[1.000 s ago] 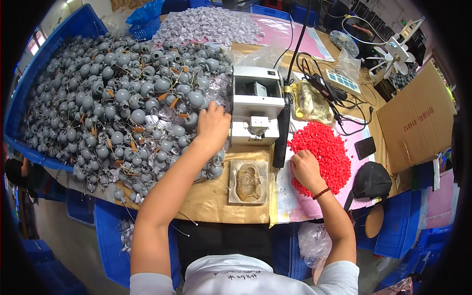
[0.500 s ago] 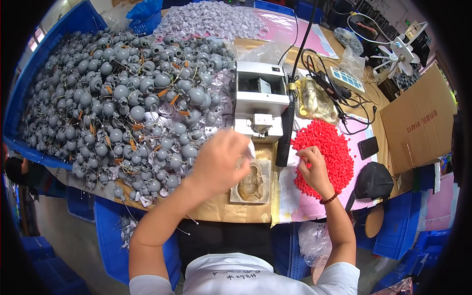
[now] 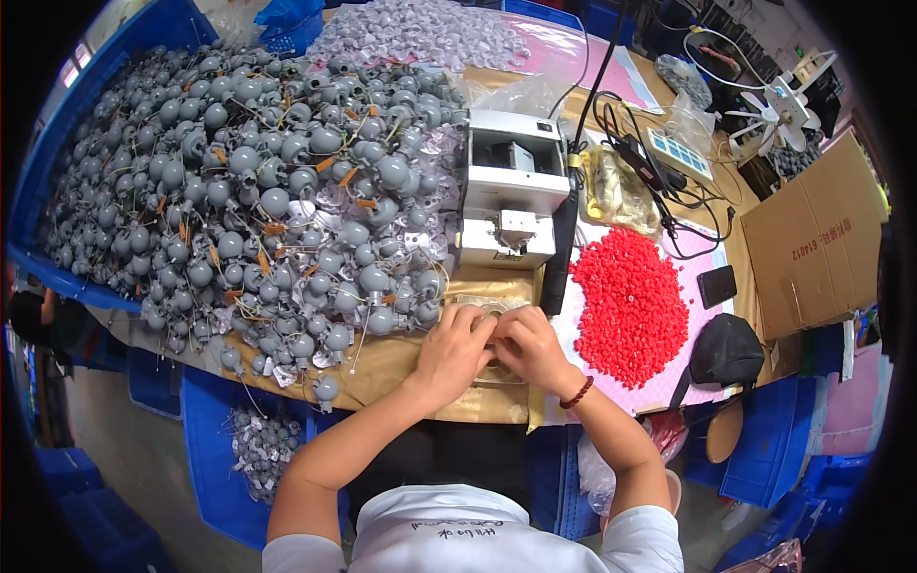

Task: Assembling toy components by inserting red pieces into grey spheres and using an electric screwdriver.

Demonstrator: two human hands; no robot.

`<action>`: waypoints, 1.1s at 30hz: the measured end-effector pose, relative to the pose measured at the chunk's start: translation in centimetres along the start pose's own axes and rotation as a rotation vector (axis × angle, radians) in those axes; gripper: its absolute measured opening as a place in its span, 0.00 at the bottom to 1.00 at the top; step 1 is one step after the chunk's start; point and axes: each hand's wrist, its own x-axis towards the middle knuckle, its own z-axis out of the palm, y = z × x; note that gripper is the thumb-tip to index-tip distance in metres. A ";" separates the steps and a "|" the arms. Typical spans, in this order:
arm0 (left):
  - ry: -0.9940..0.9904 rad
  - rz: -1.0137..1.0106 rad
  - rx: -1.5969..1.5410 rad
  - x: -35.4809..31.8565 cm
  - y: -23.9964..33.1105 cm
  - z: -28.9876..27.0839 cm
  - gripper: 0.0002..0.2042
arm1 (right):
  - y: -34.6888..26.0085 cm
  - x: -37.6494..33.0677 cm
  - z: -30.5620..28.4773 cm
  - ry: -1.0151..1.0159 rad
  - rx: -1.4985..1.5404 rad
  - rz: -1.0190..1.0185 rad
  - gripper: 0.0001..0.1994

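Both hands meet over a pale rectangular fixture block [image 3: 501,303] with a shaped hollow, at the table's near edge. The fingers of my left hand [image 3: 453,355] are bent and closed at the block. My right hand [image 3: 535,351], with a braided red band at the wrist, pinches close beside the left fingertips. Whatever lies between the fingers is hidden. A white bench machine [image 3: 506,234] stands just beyond the block. To the right spreads a pile of small red plastic pieces [image 3: 632,310]. On the left is a large heap of grey ball-shaped parts with wires [image 3: 277,201].
White plastic parts [image 3: 415,36] are heaped at the far side. A black phone [image 3: 716,286], a black pouch [image 3: 726,351] and a cardboard box [image 3: 812,234] sit at right. Cables [image 3: 659,181] tangle behind the red pile. A blue bin [image 3: 215,449] below holds grey parts.
My left hand, earlier raised with a white piece, has come down to the block. My right hand has moved left from the red pile to join it. A grey ball now lies at the table edge.
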 end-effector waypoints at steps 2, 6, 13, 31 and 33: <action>0.032 0.034 0.003 0.3 0.4 -1.5 0.13 | 0.3 -0.1 0.5 -0.019 -0.105 -0.070 0.13; 0.148 0.097 0.187 2.2 -2.4 -6.2 0.12 | -0.3 0.2 0.4 -0.041 -0.207 -0.150 0.14; 0.168 -0.022 0.421 3.4 -6.8 -11.4 0.11 | -0.6 -0.7 0.7 -0.007 -0.209 -0.109 0.15; 0.145 -0.120 0.505 0.3 -7.4 -10.5 0.25 | -4.5 16.2 2.4 -0.120 -0.067 -0.081 0.15; 0.233 -0.112 0.379 0.1 -7.6 -10.7 0.25 | -7.7 17.4 0.9 -0.108 0.160 -0.152 0.16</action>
